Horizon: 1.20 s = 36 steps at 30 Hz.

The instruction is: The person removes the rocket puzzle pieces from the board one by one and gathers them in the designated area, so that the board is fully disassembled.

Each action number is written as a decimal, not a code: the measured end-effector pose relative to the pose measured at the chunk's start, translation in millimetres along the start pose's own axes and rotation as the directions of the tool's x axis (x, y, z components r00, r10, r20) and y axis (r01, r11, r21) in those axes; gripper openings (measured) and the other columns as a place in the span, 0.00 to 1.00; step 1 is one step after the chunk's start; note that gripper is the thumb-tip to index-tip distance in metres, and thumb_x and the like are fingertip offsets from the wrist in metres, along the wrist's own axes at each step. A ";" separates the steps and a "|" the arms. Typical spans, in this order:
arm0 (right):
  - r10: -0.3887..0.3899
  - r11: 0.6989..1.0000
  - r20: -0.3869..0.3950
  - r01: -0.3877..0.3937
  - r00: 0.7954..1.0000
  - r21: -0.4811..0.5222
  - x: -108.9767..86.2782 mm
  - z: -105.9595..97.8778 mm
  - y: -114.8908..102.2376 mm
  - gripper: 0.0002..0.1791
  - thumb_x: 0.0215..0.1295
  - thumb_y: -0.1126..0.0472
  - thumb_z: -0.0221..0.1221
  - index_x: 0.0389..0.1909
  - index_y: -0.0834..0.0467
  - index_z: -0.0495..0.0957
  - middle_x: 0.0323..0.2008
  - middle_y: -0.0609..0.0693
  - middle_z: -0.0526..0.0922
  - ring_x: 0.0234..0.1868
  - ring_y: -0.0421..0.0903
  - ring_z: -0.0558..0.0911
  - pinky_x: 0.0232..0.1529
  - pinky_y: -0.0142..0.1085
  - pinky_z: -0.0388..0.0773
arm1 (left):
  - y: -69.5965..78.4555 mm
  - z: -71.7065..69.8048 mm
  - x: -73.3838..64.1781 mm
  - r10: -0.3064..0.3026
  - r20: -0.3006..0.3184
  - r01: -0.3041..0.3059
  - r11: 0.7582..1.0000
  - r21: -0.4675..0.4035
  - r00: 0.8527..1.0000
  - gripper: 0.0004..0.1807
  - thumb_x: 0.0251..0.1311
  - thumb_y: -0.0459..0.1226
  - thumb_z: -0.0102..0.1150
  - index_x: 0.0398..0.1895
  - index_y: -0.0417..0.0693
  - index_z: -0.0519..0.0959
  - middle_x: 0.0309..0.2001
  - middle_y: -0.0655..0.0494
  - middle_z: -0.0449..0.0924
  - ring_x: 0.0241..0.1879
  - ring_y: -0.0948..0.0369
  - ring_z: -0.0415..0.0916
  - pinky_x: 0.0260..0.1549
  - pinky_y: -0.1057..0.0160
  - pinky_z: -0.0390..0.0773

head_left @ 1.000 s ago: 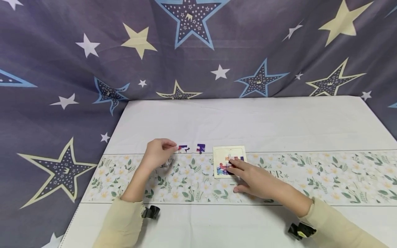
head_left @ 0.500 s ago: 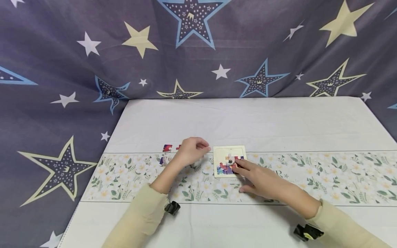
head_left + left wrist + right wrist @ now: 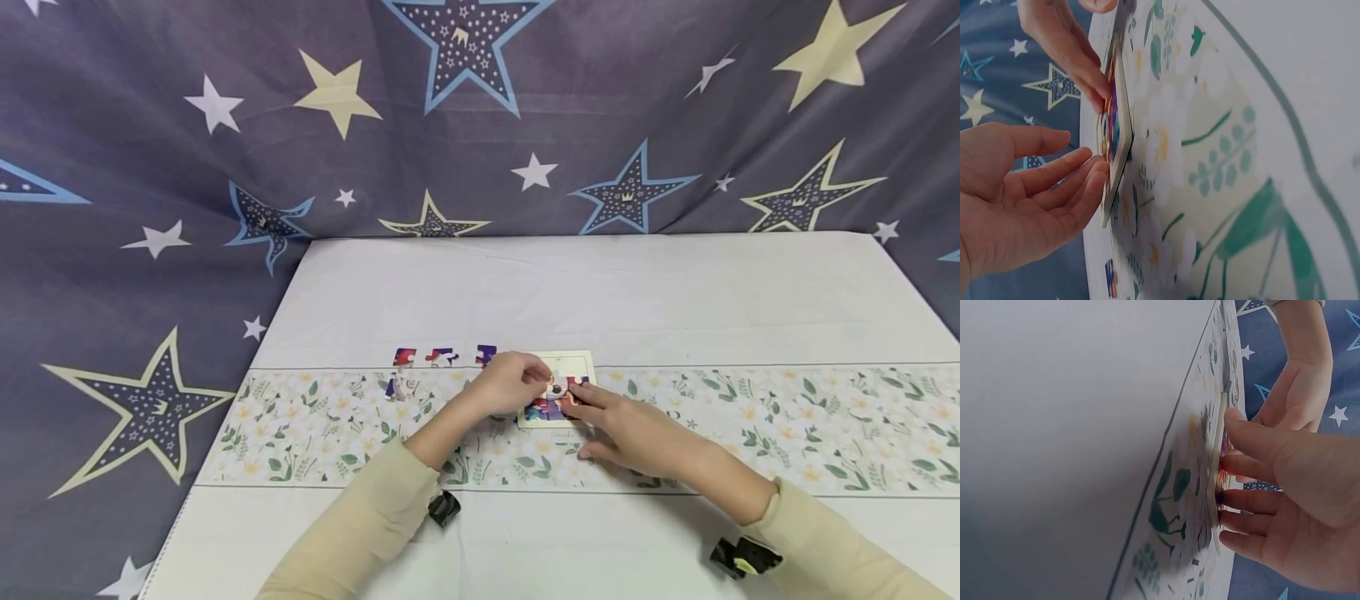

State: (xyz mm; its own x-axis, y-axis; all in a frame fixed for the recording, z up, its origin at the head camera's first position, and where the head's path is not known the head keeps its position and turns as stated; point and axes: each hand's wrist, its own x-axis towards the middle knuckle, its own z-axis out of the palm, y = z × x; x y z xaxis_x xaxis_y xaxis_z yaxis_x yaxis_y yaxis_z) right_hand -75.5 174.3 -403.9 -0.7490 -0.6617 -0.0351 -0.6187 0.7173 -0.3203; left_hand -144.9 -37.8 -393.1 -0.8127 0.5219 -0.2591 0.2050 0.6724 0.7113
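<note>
A small square jigsaw board (image 3: 573, 355) with a pale rim lies on the tablecloth, its lower part filled with colourful pieces. My left hand (image 3: 508, 387) is over the board's left side and hides part of it. In the left wrist view the left thumb stands apart from the other fingers, whose tips are at the board (image 3: 1124, 128), and no piece shows between them. From the right, my right hand (image 3: 633, 432) lies with fingertips on the lower right pieces (image 3: 553, 408). The right wrist view shows its fingers (image 3: 1250, 501) extended along the board.
Loose jigsaw pieces lie left of the board: a red one (image 3: 405, 357), a red and purple one (image 3: 442, 357), a purple one (image 3: 486, 353) and a pale one (image 3: 403, 387). A floral band (image 3: 787, 425) crosses the white tablecloth (image 3: 600, 542). A starry curtain (image 3: 525, 133) hangs behind.
My left hand has moved right from beside the loose pieces to the board, uncovering the pieces at the left. The right hand has shifted slightly right and stays at the board.
</note>
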 end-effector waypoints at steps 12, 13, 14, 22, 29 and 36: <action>0.003 1.000 0.004 -0.003 1.000 -0.007 2.1 -1.4 -0.2 0.33 0.60 0.50 0.64 0.64 0.60 0.71 0.66 0.63 0.70 0.63 0.60 0.75 0.53 0.45 0.80 | 2.6 5.8 1.6 -0.058 -0.005 0.058 0.998 -0.010 0.998 0.14 0.66 0.35 0.51 0.50 0.43 0.81 0.44 0.51 0.83 0.44 0.59 0.78 0.47 0.60 0.78; 0.004 1.000 0.004 -0.004 1.000 -0.005 2.2 -1.3 -0.1 0.33 0.60 0.51 0.64 0.64 0.60 0.71 0.66 0.63 0.70 0.63 0.60 0.75 0.53 0.46 0.79 | 2.9 6.1 1.8 -0.056 -0.007 0.056 0.998 -0.007 0.998 0.14 0.66 0.35 0.51 0.51 0.43 0.81 0.44 0.51 0.83 0.43 0.59 0.78 0.46 0.61 0.78; 0.004 1.000 0.004 -0.004 1.000 -0.004 2.2 -1.1 -0.1 0.33 0.60 0.51 0.64 0.64 0.61 0.70 0.66 0.63 0.70 0.63 0.60 0.75 0.54 0.46 0.79 | 2.8 6.6 2.4 -0.053 -0.007 0.053 0.999 -0.004 0.999 0.14 0.66 0.35 0.51 0.51 0.43 0.81 0.43 0.51 0.83 0.43 0.59 0.78 0.45 0.61 0.78; 0.006 1.000 0.015 -0.007 1.000 0.011 2.2 -1.2 0.4 0.33 0.60 0.51 0.64 0.64 0.60 0.70 0.67 0.63 0.69 0.63 0.60 0.74 0.54 0.45 0.79 | 3.8 9.4 5.0 -0.046 -0.044 0.044 0.998 -0.039 0.998 0.13 0.64 0.34 0.53 0.49 0.41 0.80 0.41 0.50 0.83 0.41 0.60 0.78 0.43 0.65 0.79; 0.019 1.000 0.015 -0.020 1.000 0.017 1.7 -1.4 0.1 0.33 0.60 0.51 0.64 0.64 0.60 0.71 0.66 0.63 0.70 0.63 0.61 0.75 0.54 0.46 0.79 | 4.6 14.2 8.1 -0.040 -0.124 0.024 0.991 -0.128 0.991 0.10 0.62 0.32 0.57 0.45 0.41 0.81 0.40 0.48 0.83 0.39 0.59 0.79 0.41 0.67 0.79; 0.019 0.999 0.010 -0.019 1.000 0.028 1.2 -1.3 -0.6 0.33 0.60 0.51 0.64 0.64 0.60 0.71 0.66 0.63 0.69 0.63 0.61 0.74 0.55 0.47 0.78 | -1.0 22.9 12.9 -0.082 -0.217 0.019 0.961 -0.276 0.973 0.05 0.57 0.30 0.62 0.37 0.42 0.82 0.35 0.48 0.84 0.27 0.67 0.76 0.28 0.73 0.77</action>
State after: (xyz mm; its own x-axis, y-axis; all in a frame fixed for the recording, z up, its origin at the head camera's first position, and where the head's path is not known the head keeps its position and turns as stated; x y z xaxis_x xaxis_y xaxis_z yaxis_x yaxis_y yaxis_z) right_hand -76.4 173.3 -402.5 -0.7580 -0.6503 -0.0503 -0.5975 0.7233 -0.3462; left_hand -143.1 -19.7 -412.2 -0.9255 0.3391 -0.1687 0.0307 0.5112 0.8589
